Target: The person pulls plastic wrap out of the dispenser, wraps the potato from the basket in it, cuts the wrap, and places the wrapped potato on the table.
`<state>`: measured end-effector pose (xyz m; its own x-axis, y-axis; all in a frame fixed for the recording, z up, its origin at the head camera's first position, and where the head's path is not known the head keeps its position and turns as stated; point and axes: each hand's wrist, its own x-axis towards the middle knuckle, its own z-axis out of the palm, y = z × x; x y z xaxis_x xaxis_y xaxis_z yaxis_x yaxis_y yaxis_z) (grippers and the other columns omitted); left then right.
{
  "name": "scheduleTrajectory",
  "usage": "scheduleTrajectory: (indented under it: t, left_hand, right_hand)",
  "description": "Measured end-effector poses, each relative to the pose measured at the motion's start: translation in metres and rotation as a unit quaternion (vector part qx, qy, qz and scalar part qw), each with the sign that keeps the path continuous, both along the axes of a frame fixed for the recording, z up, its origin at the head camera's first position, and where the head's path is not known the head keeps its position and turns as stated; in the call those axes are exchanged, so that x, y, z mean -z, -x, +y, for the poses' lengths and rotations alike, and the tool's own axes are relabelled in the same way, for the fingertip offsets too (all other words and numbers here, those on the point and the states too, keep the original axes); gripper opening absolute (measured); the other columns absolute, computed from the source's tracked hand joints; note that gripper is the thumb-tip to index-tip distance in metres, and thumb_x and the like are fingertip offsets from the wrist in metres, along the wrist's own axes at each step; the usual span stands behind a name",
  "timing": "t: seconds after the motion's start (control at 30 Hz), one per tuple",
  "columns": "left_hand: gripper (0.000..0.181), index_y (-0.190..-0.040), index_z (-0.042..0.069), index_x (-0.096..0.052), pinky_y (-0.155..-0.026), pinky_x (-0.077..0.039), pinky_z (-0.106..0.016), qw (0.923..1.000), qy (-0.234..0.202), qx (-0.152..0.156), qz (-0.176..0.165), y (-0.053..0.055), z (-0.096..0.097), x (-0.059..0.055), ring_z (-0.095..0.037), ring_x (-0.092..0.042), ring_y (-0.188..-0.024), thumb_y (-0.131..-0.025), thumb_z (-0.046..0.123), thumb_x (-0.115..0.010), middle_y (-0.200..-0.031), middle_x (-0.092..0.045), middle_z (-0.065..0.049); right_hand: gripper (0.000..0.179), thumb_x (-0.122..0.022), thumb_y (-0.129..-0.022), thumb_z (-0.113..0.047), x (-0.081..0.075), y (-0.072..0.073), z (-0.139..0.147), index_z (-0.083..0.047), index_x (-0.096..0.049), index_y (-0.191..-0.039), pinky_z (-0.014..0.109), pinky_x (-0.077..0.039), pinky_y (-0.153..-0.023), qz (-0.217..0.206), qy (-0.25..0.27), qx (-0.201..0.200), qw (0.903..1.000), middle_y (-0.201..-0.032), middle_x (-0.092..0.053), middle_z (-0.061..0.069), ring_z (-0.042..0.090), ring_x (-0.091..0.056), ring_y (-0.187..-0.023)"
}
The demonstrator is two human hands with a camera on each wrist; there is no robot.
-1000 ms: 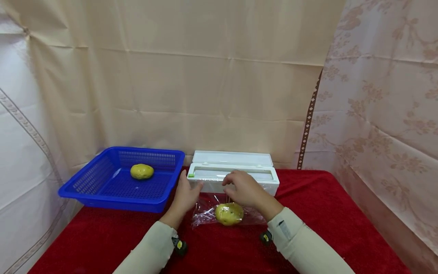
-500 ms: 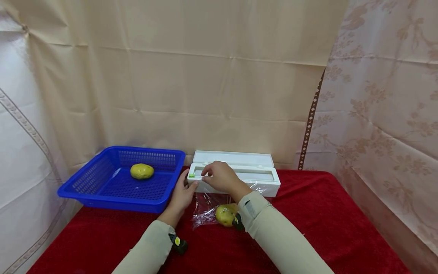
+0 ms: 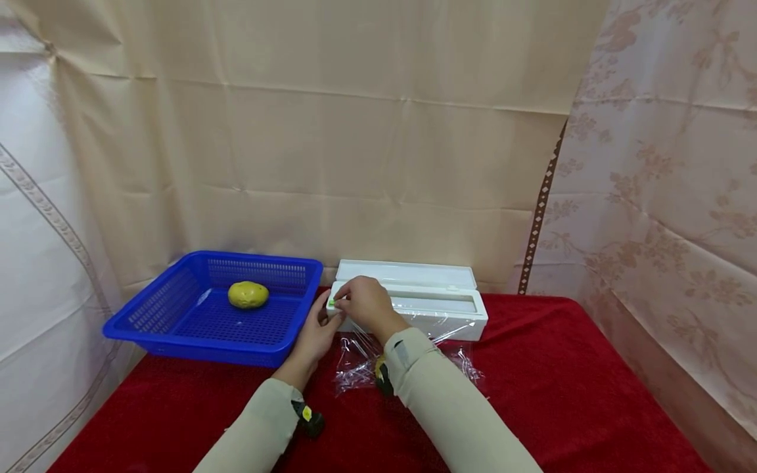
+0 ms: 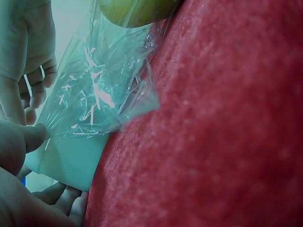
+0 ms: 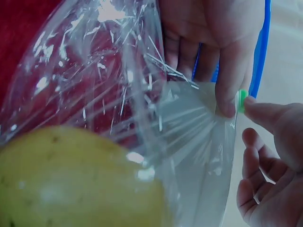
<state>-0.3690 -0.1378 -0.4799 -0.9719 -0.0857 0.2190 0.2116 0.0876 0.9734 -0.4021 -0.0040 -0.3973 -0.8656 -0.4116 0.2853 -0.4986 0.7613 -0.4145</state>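
Note:
A white cling film dispenser [image 3: 426, 328] stands with its lid raised, and film [image 3: 351, 371] runs from its front down to the red cloth. My left hand [image 3: 313, 338] grips the dispenser's left end; in the left wrist view its thumb presses the film against the box. My right hand [image 3: 367, 305] reaches across to that same end. Thumb tip on the small green slider [image 5: 243, 100], it appears to pinch it, though the index finger is partly hidden. A yellow potato [image 5: 71, 175] lies with the film in front of the box, mostly behind my right wrist in the head view.
A blue plastic basket [image 3: 195, 348] stands at the left, holding another yellow potato [image 3: 248, 295]. A red cloth [image 3: 562, 381] covers the table. Beige curtains [image 3: 355, 151] hang directly behind the dispenser and the basket.
My right hand has moved left along the dispenser, from above the film's middle to the green slider. The left hand keeps its grip on the box end. The potato has become mostly hidden.

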Motion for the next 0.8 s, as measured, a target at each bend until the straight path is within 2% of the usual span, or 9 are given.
scheduleTrajectory:
  t: [0.2, 0.5, 0.63, 0.67, 0.8]
  left_hand:
    - [0.068, -0.162, 0.005, -0.029, -0.094, -0.043, -0.016, 0.9999, 0.005, 0.01, 0.0, 0.001, 0.0, -0.001, -0.033, -0.052, -0.134, -0.102, 0.007, -0.061, -0.151, -0.05, -0.028]
    - [0.066, -0.16, 0.004, -0.033, -0.089, -0.045, -0.015, 1.0, -0.005, 0.002, -0.003, 0.003, -0.004, 0.0, -0.022, -0.06, -0.116, -0.101, 0.003, -0.062, -0.141, -0.057, -0.032]
    - [0.065, -0.16, 0.005, -0.035, -0.088, -0.045, -0.017, 0.9999, 0.011, -0.009, -0.01, 0.001, -0.004, 0.0, -0.017, -0.06, -0.108, -0.1, 0.003, -0.061, -0.132, -0.062, -0.029]
    - [0.065, -0.159, 0.004, -0.035, -0.088, -0.045, -0.019, 0.9997, 0.017, -0.01, -0.011, -0.002, -0.003, -0.004, -0.017, -0.06, -0.107, -0.1, 0.002, -0.061, -0.13, -0.063, -0.029]
    - [0.065, -0.159, 0.004, -0.036, -0.089, -0.045, -0.023, 0.9991, 0.034, -0.02, -0.015, -0.004, -0.002, -0.005, -0.013, -0.058, -0.1, -0.099, 0.003, -0.061, -0.122, -0.065, -0.025]
  right_hand:
    - [0.007, -0.08, -0.09, -0.023, 0.001, 0.0, -0.005, -0.021, -0.084, -0.094, 0.03, -0.051, -0.07, 0.011, 0.012, 0.02, 0.9997, -0.088, -0.078, -0.007, 0.013, -0.068, -0.084]
    - [0.004, -0.08, -0.089, -0.021, -0.002, -0.004, -0.013, -0.02, -0.083, -0.09, 0.033, -0.055, -0.076, 0.008, 0.009, 0.039, 0.9992, -0.09, -0.079, -0.006, 0.017, -0.07, -0.088]
    - [0.006, -0.079, -0.09, -0.024, -0.002, -0.005, -0.015, -0.019, -0.082, -0.09, 0.033, -0.054, -0.075, 0.003, 0.007, 0.048, 0.9988, -0.09, -0.078, -0.005, 0.018, -0.07, -0.086]
    - [0.007, -0.079, -0.09, -0.025, -0.002, -0.005, -0.015, -0.02, -0.083, -0.091, 0.033, -0.054, -0.075, -0.003, 0.009, 0.05, 0.9987, -0.089, -0.078, -0.005, 0.017, -0.069, -0.085]
    - [0.008, -0.079, -0.09, -0.029, 0.002, -0.006, -0.016, -0.023, -0.083, -0.093, 0.032, -0.053, -0.074, -0.01, 0.012, 0.065, 0.9978, -0.085, -0.076, -0.008, 0.015, -0.068, -0.084]
